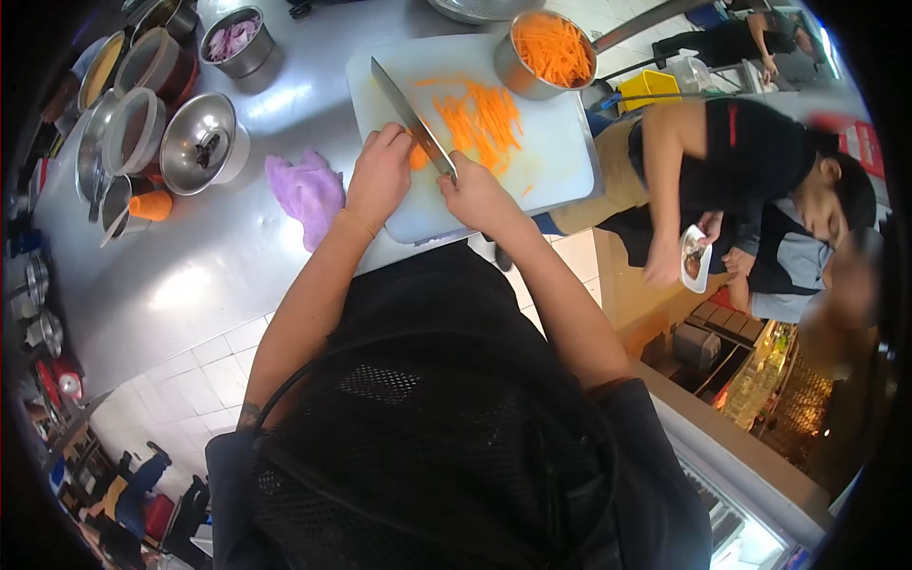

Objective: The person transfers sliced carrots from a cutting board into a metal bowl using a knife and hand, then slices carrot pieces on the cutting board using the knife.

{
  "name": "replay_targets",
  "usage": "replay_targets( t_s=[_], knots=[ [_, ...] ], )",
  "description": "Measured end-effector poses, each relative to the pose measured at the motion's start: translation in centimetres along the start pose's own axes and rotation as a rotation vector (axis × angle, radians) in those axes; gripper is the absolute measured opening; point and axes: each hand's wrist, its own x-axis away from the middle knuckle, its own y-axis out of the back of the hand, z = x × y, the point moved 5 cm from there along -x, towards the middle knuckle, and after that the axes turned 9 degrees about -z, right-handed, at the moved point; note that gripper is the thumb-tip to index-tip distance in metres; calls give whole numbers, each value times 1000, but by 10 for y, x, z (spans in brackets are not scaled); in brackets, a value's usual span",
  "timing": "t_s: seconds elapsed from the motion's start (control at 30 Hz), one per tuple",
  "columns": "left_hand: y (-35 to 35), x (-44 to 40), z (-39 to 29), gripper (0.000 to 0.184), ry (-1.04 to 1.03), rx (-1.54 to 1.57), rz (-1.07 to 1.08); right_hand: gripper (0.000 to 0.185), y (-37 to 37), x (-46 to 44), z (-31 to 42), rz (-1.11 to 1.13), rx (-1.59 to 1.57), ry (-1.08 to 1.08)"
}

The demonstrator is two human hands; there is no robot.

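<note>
My right hand (480, 195) is closed on the handle of a kitchen knife (408, 111), whose long blade points away and to the left over the white cutting board (560, 176). Curled fingers of my left hand (380, 171) press a piece of carrot (418, 158) onto the board, close beside the blade. Most of that piece is hidden by the fingers and the knife. Thin carrot strips (480, 122) lie spread to the right of the blade. A metal saucepan (532, 87) full of carrot strips stands on the board's far right corner.
A purple cloth (306, 195) lies left of the board. Farther left are a metal bowl (223, 119), a pot of sliced onion (249, 63), plastic tubs (133, 133) and a carrot chunk (150, 205). At right, a person (703, 142) holds a white dish (694, 261).
</note>
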Motion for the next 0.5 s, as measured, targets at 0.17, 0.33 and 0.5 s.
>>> replay_targets(
  t_s=[0.17, 0.33, 0.5],
  knots=[
    [-3, 3, 0, 14, 12, 5, -70, 28, 13, 71, -19, -12, 120, -21],
    [-2, 7, -2, 15, -37, 0, -106, 28, 25, 91, -36, 9, 137, -74],
    [-3, 7, -4, 17, -16, -15, -110, 27, 38, 59, -29, -67, 23, 43]
  ],
)
